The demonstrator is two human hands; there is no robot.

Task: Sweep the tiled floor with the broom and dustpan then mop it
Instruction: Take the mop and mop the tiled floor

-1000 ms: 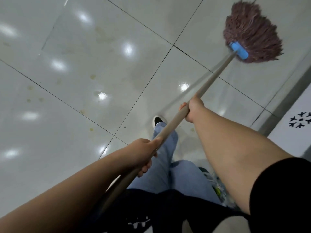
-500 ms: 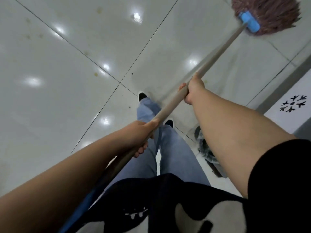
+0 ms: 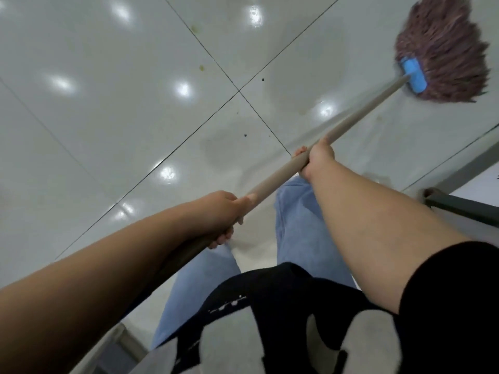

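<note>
The person was mopping: the left hand (image 3: pixel 218 209) was wrapped around the near part of the mop's handle (image 3: pixel 359 114) and the right hand (image 3: pixel 318 157) gripped it farther along, while the reddish mop head (image 3: pixel 445 47) lay spread on the tiled floor (image 3: pixel 108 109) at the upper right, close to the wall edge. To do the stroke well, it seemed wise to keep the strands pressed flat and draw them in overlapping passes toward the grout cross. The dark specks (image 3: pixel 245 135) and yellowish spots (image 3: pixel 201 67) there looked unwiped, and neither broom nor dustpan was in view.
</note>
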